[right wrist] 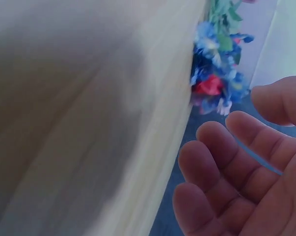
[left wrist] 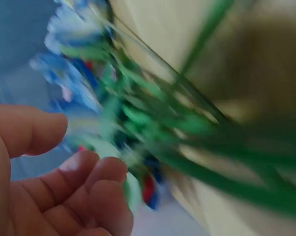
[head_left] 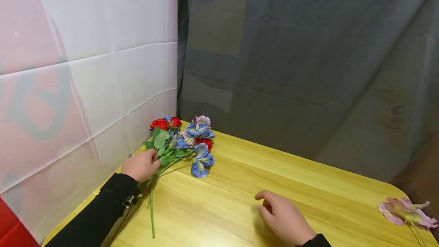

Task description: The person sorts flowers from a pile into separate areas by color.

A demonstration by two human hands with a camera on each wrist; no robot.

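A bunch of artificial flowers lies at the table's back left corner, with red roses [head_left: 159,124], blue irises [head_left: 202,160] and green leaves. My left hand [head_left: 140,165] is beside the leaves and upper stems. In the left wrist view its thumb [left wrist: 40,130] and loosely bent fingers [left wrist: 106,189] stand apart, and no stem shows between them. Blurred green stems [left wrist: 216,182] pass beside that hand. My right hand [head_left: 284,215] hovers over the middle front of the table, fingers relaxed and holding nothing. Its fingers [right wrist: 199,162] are loosely bent in the right wrist view.
A single pink flower [head_left: 406,212] is at the right end of the yellow wooden table [head_left: 236,170]. A pale cloth wall [head_left: 120,71] borders the left side, and a dark grey curtain [head_left: 291,68] hangs behind. One long stem [head_left: 152,212] points toward the front edge.
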